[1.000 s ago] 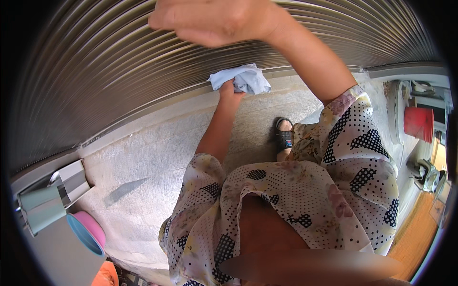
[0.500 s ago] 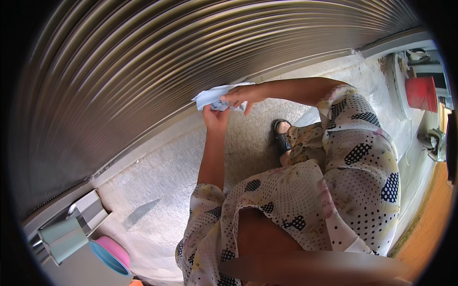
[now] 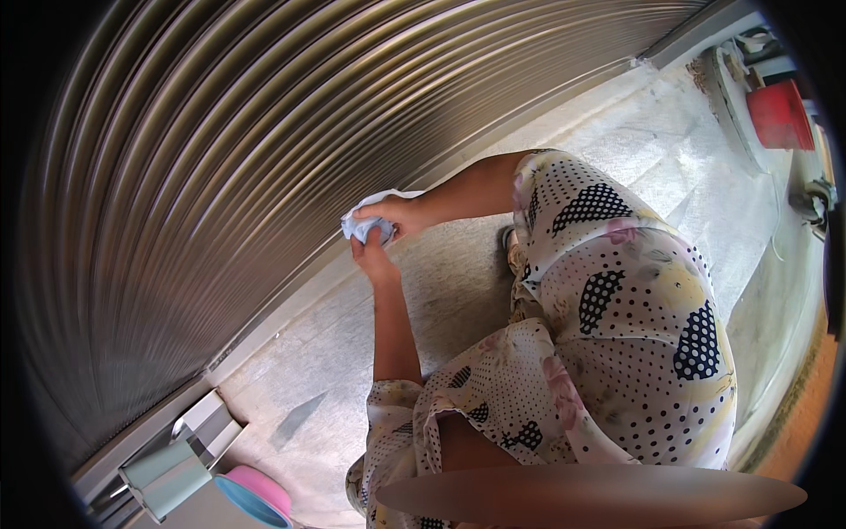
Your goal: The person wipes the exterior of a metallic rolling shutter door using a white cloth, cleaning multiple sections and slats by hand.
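A pale blue-white cloth [image 3: 357, 227], crumpled into a bundle, is held between my two hands in front of the ribbed metal shutter. My left hand [image 3: 371, 254] grips it from below, with the thumb pressed up against the folds. From the right, my right hand [image 3: 394, 212] wraps over the top of the bundle, and part of the cloth sticks out behind it. Some fingertips are hidden in the folds. Whether the cloth touches the shutter, I cannot tell.
The ribbed metal shutter [image 3: 291, 132] fills the upper left, above a pale stone floor [image 3: 326, 344]. At lower left are a grey-green bin [image 3: 166, 480] and a pink and blue basin [image 3: 256, 495]. A red bucket [image 3: 779, 116] stands at far right.
The cloth was more spread out and is now bunched up tighter. My right hand has moved over it, closer to my left. The whole view has shifted a little.
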`<state>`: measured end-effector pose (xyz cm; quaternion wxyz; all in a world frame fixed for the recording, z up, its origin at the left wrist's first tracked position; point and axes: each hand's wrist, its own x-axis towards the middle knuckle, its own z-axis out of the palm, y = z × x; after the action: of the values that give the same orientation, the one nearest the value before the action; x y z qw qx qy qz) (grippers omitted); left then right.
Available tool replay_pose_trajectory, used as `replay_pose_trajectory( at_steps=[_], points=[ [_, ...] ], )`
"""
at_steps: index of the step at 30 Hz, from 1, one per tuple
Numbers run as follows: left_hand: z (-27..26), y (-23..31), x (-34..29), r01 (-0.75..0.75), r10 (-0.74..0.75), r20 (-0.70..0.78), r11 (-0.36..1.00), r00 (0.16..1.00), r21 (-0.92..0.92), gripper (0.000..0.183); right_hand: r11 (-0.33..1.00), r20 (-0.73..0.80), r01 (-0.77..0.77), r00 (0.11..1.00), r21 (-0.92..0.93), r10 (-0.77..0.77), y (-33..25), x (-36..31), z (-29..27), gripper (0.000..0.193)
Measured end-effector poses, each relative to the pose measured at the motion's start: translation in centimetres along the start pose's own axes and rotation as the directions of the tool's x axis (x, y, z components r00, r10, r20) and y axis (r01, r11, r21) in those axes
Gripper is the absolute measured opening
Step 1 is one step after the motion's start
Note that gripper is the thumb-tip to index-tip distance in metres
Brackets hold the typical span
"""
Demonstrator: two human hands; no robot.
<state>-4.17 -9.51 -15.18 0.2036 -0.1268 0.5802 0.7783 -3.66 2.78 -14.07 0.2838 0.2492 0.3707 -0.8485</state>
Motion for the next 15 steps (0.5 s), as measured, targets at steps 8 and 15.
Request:
replay_pose_trajectory(
  at_steps=[8, 15],
  points=[
    [3.7, -5.1, -0.8, -0.267, 0.071, 0.512, 0.908, 0.856, 0.322, 0.042, 0.945, -0.211, 0.326, 0.925, 0.011, -0.316, 0.4, -1.7, -9.9, 0.024],
    [6.0, -6.2, -1.9, -0.29, -0.049, 0.642, 0.864, 0.765, 0.411, 0.034, 0.89, -0.707, 0.45, 0.606, -0.075, -0.366, -2.0, -10.3, -17.3, 0.023]
  ],
)
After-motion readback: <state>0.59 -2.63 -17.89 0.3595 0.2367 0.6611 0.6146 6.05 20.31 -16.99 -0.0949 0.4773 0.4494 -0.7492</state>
